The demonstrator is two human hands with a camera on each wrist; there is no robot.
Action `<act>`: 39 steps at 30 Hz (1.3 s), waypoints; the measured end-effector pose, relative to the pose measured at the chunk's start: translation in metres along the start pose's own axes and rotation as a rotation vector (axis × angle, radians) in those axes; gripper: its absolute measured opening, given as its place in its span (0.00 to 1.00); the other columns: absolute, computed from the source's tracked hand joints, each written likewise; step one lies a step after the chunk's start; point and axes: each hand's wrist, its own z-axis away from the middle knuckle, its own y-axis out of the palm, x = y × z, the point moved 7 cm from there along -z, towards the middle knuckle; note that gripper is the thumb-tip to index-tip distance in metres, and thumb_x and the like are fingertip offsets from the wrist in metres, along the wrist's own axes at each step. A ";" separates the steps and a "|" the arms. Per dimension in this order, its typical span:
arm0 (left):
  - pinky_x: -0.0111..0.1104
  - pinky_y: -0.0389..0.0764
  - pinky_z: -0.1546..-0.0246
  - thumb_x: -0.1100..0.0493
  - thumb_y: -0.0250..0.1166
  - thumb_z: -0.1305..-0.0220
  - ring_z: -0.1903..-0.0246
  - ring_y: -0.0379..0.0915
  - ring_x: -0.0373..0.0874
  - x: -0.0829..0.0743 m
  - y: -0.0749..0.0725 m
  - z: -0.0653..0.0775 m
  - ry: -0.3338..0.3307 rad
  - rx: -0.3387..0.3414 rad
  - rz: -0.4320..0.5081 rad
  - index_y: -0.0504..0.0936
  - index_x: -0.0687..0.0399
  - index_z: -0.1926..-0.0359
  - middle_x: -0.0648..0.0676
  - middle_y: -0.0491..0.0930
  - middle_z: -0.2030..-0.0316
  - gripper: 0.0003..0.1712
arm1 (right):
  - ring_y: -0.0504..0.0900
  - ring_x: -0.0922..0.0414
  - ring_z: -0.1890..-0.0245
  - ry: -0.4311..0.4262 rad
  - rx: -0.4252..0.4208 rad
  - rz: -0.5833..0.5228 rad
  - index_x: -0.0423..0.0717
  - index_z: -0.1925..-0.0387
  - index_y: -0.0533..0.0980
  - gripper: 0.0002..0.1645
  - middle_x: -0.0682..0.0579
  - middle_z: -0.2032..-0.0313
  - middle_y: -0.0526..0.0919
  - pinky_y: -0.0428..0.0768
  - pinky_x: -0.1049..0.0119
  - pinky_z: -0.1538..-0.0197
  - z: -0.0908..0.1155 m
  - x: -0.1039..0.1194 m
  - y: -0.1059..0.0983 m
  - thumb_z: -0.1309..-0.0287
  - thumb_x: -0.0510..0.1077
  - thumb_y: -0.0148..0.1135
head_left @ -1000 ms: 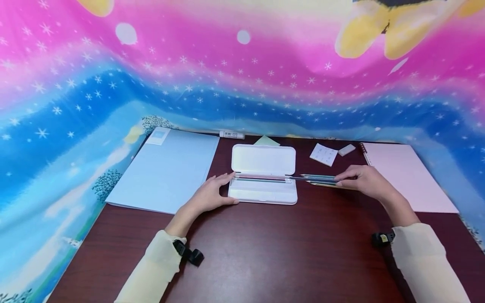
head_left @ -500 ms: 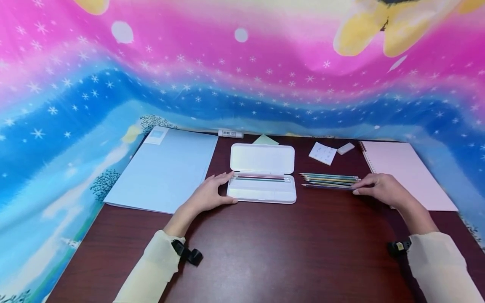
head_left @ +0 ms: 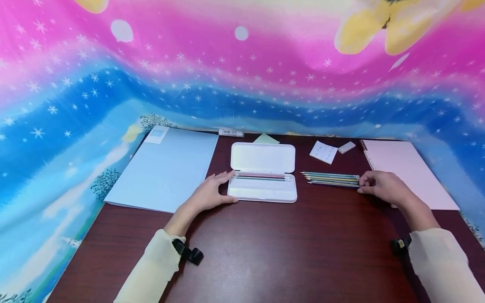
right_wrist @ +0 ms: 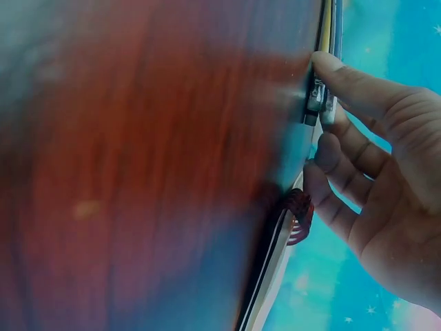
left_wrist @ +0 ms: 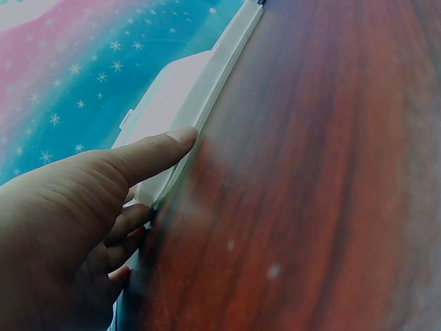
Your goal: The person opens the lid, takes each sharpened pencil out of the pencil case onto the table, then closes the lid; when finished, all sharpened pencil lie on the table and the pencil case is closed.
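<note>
An open white pencil case (head_left: 261, 194) lies on the table with its lid (head_left: 263, 157) tilted back. A few slim pencils (head_left: 261, 177) rest inside along the hinge side. My left hand (head_left: 207, 193) holds the case's left end, thumb at the front corner and fingers at the back; in the left wrist view the thumb (left_wrist: 162, 153) presses the front edge. To the right of the case lies a row of several pencils (head_left: 331, 179), points toward the case. My right hand (head_left: 386, 188) pinches at their blunt ends, its thumb (right_wrist: 358, 83) against the nearest one.
A light blue folder (head_left: 166, 172) lies at the left, a pink spiral notebook (head_left: 413, 176) at the right. Along the back are a glue stick (head_left: 231, 133), a green paper (head_left: 266, 139), a small white note pad (head_left: 323, 152) and an eraser (head_left: 346, 147). Behind hangs a patterned cloth (head_left: 212, 75).
My right hand has moved right along the pencils to their blunt ends, and they now lie in a row apart from the case. My left hand has stayed on the case.
</note>
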 end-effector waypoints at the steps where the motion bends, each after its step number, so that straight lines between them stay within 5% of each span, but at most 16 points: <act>1: 0.51 0.55 0.21 0.39 0.75 0.45 0.23 0.55 0.55 0.000 0.000 0.000 -0.001 0.001 0.000 0.60 0.46 0.22 0.57 0.63 0.24 0.55 | 0.73 0.56 0.68 0.002 -0.001 0.004 0.49 0.66 0.80 0.08 0.53 0.69 0.80 0.71 0.62 0.63 -0.001 0.000 0.000 0.41 0.46 0.72; 15: 0.51 0.54 0.21 0.39 0.76 0.45 0.23 0.56 0.56 -0.001 -0.001 -0.001 0.009 -0.001 -0.009 0.60 0.46 0.22 0.58 0.63 0.24 0.55 | 0.75 0.54 0.67 0.000 -0.003 0.072 0.48 0.66 0.80 0.08 0.52 0.68 0.82 0.74 0.58 0.62 -0.009 0.017 -0.002 0.40 0.47 0.71; 26: 0.50 0.55 0.21 0.39 0.75 0.45 0.23 0.56 0.55 0.000 0.000 -0.001 0.008 -0.001 -0.021 0.60 0.47 0.22 0.58 0.63 0.24 0.55 | 0.77 0.57 0.64 -0.240 -0.083 -0.016 0.50 0.57 0.85 0.09 0.53 0.61 0.88 0.77 0.59 0.57 -0.026 0.113 0.004 0.37 0.47 0.70; 32: 0.49 0.54 0.21 0.39 0.75 0.45 0.23 0.56 0.55 -0.002 -0.001 0.000 0.009 0.000 -0.015 0.61 0.47 0.22 0.58 0.63 0.25 0.55 | 0.79 0.57 0.63 -0.324 0.016 -0.024 0.51 0.49 0.85 0.17 0.53 0.55 0.88 0.80 0.58 0.55 -0.039 0.174 0.035 0.37 0.52 0.69; 39: 0.50 0.55 0.21 0.39 0.75 0.44 0.23 0.56 0.56 -0.001 -0.001 0.001 -0.001 0.002 -0.016 0.60 0.46 0.22 0.59 0.63 0.24 0.54 | 0.83 0.50 0.43 -0.366 0.138 0.130 0.51 0.40 0.82 0.25 0.48 0.43 0.85 0.81 0.47 0.39 -0.048 0.216 0.062 0.35 0.54 0.68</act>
